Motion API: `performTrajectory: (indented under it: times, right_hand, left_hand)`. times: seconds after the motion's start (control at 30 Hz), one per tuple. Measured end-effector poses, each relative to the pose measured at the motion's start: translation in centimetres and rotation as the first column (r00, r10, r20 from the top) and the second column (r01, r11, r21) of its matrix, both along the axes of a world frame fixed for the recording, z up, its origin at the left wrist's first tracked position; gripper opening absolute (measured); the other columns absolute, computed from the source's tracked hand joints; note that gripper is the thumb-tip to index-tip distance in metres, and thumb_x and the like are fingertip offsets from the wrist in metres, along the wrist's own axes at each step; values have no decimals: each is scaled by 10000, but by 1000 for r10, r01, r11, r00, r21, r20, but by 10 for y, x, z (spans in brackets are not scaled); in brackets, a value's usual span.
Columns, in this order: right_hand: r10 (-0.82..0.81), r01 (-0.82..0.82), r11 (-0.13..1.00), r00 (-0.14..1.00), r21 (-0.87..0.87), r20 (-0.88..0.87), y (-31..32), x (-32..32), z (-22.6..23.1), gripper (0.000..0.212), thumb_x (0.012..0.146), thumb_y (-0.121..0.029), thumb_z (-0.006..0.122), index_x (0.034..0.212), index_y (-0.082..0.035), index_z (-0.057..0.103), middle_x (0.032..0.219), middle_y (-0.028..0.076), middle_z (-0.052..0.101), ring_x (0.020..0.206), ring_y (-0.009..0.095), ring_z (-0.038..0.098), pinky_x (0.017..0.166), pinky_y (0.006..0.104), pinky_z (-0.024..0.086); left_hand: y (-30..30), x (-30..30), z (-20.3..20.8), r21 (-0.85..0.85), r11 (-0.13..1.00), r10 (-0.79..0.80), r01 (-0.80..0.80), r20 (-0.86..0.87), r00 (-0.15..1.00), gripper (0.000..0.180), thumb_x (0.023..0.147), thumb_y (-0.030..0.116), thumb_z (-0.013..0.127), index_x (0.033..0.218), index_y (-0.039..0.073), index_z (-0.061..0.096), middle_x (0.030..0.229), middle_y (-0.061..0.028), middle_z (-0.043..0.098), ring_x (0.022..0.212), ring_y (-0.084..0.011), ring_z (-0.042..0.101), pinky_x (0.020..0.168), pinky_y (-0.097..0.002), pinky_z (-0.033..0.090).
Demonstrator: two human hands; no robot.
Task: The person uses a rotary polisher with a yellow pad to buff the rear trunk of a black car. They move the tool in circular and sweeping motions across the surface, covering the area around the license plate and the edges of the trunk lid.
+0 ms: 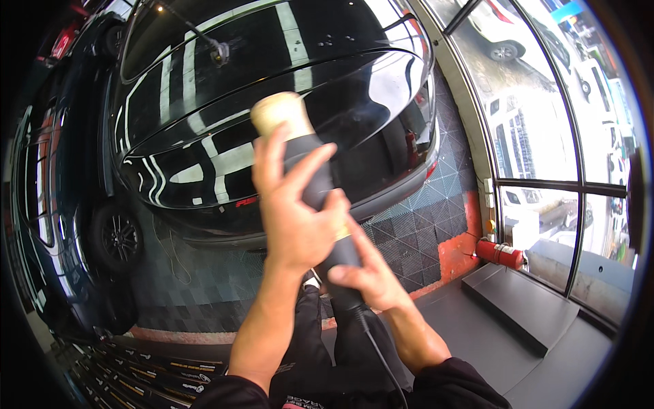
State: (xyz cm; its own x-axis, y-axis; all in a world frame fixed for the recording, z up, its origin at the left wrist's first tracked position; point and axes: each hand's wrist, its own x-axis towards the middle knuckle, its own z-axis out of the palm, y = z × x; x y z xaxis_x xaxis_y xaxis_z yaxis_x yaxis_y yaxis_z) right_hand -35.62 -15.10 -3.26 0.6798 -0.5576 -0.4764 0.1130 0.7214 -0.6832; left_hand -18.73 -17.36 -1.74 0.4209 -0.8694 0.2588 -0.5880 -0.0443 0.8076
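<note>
Both my hands hold a long black corded polisher (315, 180) with a pale yellow round head (281, 112), raised in front of me and slightly blurred. My left hand (296, 218) grips its body near the head, some fingers lying along the top. Farther back, my right hand (371, 269) is wrapped round the rear end. A black cord (375, 347) runs from that end down past my legs. Beyond the tool stands a glossy black car (347, 119), its rear toward me. The polisher overlaps the car in view; I cannot tell whether they touch.
Another dark car (68, 204) is parked on the left. Grey tiles (409, 245) cover the floor around the cars. To the right are large windows (538, 136), a red fire extinguisher (501, 254) and a low grey platform (521, 307). Dark printed panels (143, 375) lie at lower left.
</note>
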Motion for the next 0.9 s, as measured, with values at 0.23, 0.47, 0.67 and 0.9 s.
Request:
performTrajectory:
  times: [0.23,0.47,0.67,0.9]
  right_hand:
    - [128,-122,990,989,-75,79,5,9,5,1046,959,-197,777,1702,-71,52,1654,177,309,1494,221,320,1209,366,312]
    - [-108,108,993,994,41,11,-29,-35,4,1006,935,-250,773,1693,-79,133,1312,161,579,939,186,669,745,350,626]
    - [-246,247,969,967,-1,72,-67,-72,-8,868,932,-331,720,1592,-39,238,1047,266,664,632,303,729,555,365,638]
    - [-337,337,941,941,-19,19,-100,-109,-31,671,976,-417,658,1445,-19,389,1037,255,655,646,325,731,509,396,647]
  left_hand:
    - [23,16,5,-6,997,76,-77,-121,990,520,713,-44,700,1230,-4,734,1577,-165,445,1371,-318,553,1079,-415,519]
    - [-35,-40,-8,-1,1000,10,-10,8,1000,530,684,-7,750,1208,71,771,1572,-183,426,1463,-433,385,1197,-495,370]
    - [-97,-93,-23,-97,994,-50,49,-1,999,503,683,81,742,1184,66,779,1571,-220,414,1466,-598,275,1233,-602,273]
    - [-148,-129,-29,-107,986,-136,125,-97,986,470,717,79,775,1185,43,784,1557,-211,430,1481,-567,265,1204,-635,298]
